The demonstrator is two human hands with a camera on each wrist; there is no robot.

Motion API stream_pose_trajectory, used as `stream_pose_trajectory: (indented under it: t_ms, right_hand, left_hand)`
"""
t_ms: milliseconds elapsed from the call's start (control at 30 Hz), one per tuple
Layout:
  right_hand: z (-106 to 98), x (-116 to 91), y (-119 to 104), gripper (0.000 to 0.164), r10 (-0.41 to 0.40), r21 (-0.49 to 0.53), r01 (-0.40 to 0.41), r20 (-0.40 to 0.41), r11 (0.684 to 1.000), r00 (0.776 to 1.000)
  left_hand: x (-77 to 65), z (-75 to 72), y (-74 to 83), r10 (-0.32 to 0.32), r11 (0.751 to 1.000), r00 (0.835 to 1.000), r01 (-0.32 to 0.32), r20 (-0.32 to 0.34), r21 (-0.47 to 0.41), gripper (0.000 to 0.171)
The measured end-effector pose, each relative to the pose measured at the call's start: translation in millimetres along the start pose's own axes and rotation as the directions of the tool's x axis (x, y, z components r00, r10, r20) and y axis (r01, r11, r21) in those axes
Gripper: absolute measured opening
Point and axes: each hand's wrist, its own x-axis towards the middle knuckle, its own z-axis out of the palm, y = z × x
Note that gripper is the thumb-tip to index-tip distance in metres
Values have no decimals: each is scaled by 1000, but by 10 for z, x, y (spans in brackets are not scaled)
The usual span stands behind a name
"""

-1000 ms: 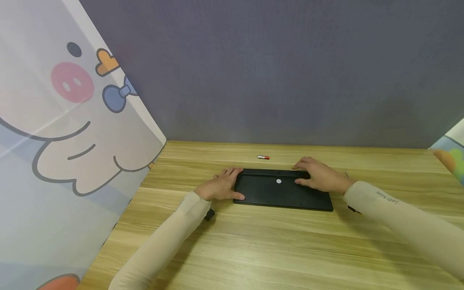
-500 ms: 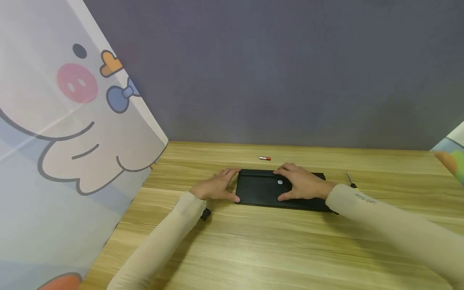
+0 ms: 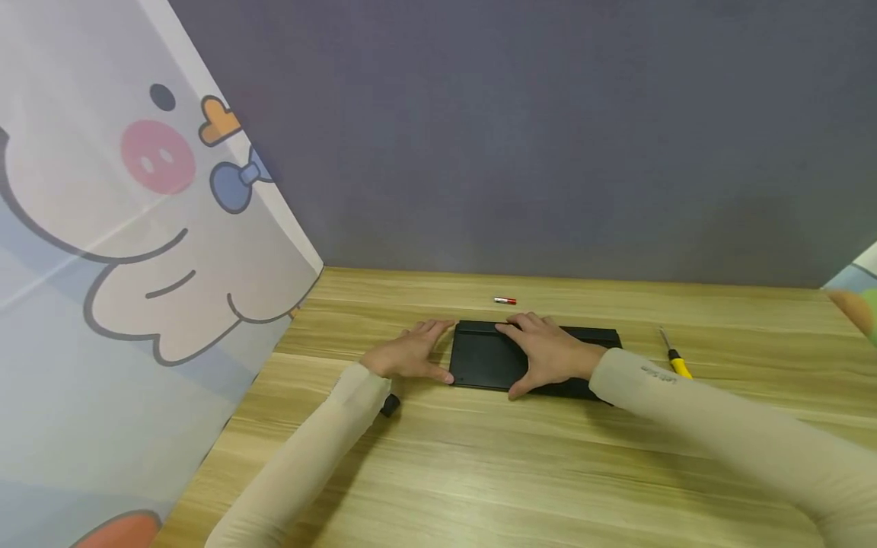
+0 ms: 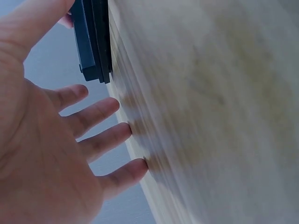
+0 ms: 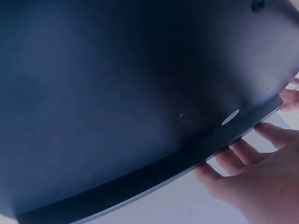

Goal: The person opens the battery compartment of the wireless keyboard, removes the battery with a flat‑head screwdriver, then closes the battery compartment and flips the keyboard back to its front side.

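Observation:
A black keyboard (image 3: pixel 486 358) lies face down on the wooden table, its underside up and a raised ridge along the back. My left hand (image 3: pixel 409 355) is at its left end with fingers spread, the thumb at the front corner and the forefinger by the back corner. In the left wrist view the left fingers (image 4: pixel 100 116) look straight and apart from the keyboard. My right hand (image 3: pixel 548 354) spans the keyboard near the middle and grips it, fingertips on the back edge and thumb at the front edge. A white round sticker (image 5: pixel 230 117) shows in the right wrist view.
Behind the keyboard lies a small red and white battery (image 3: pixel 505 301). A screwdriver (image 3: pixel 676 364) with a yellow and black handle lies to the right, partly behind the right sleeve. A grey partition (image 3: pixel 534 137) closes the table's back, and a cartoon-printed panel (image 3: pixel 205 327) stands at left.
My right hand has slid left along the keyboard, covering the white sticker and uncovering the screwdriver. The left thumb has drawn back from the keyboard's surface to its corner.

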Motion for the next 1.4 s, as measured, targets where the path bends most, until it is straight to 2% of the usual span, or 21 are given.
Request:
stream_pose_trajectory:
  t_ms: [367, 633, 767, 967, 1167, 1400]
  right_hand:
    - [1, 28, -32, 111, -5, -65, 4, -20, 998, 1000]
    - [-90, -34, -3, 110, -9, -19, 7, -69, 1000, 998]
    - [-158, -54, -4, 110, -23, 8, 24, -123, 1000, 992]
    - [-263, -66, -26, 108, -60, 55, 75, -237, 996, 970]
    - [-386, -76, -68, 106, -88, 135, 142, -344, 980, 935]
    - [-495, -51, -118, 103, -65, 224, 173, -419, 959, 906]
  left_hand:
    - [-11, 7, -17, -11, 1000, 1000, 11, 4, 18, 116]
    - [-25, -17, 18, -32, 999, 999, 32, 19, 9, 119]
    - [-14, -9, 20, -29, 999, 999, 29, 14, 29, 120]
    - [-5, -9, 24, -34, 998, 999, 34, 9, 49, 120]
    - [-7, -11, 36, -38, 999, 999, 37, 21, 30, 124]
    - [22, 0, 47, -33, 999, 999, 33, 8, 6, 118]
